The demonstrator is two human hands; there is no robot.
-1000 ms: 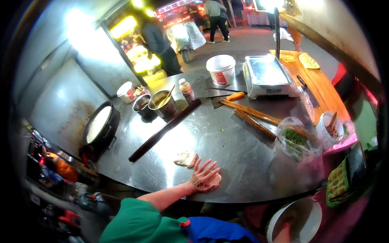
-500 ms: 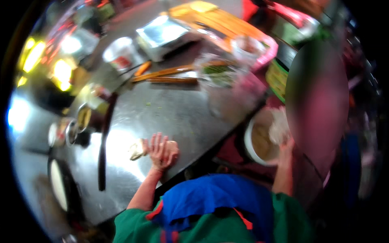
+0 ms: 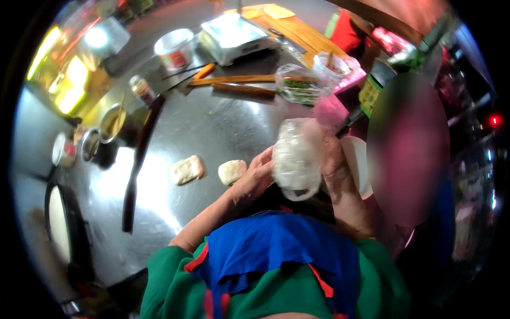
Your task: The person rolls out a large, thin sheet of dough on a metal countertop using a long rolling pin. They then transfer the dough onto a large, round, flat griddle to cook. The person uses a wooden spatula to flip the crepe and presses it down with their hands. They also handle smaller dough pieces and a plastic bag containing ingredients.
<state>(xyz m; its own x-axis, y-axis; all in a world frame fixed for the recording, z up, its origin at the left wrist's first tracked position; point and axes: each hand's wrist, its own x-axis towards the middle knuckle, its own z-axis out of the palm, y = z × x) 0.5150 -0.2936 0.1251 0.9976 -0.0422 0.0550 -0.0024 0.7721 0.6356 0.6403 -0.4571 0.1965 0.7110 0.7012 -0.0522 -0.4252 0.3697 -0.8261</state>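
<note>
Between my hands, above the near edge of the metal table, is a crumpled clear plastic bag, whitish and smeared by motion. Its contents, if any, are hard to make out. My right hand grips it from the right side, with its fingers partly hidden. On the other side, my left hand has its fingers closed at the bag's edge. Two flat pale pieces of dough lie on the table left of the bag: one dough piece beside my left wrist, another dough piece farther left.
A long dark rod crosses the metal table. Farther back are wooden rolling pins, a scale, a white tub and bagged greens. Pots stand left; a white bucket stands right.
My left hand has lifted off the dough and moved right to the bag. My right hand has brought the plastic bag up from the bucket to in front of me.
</note>
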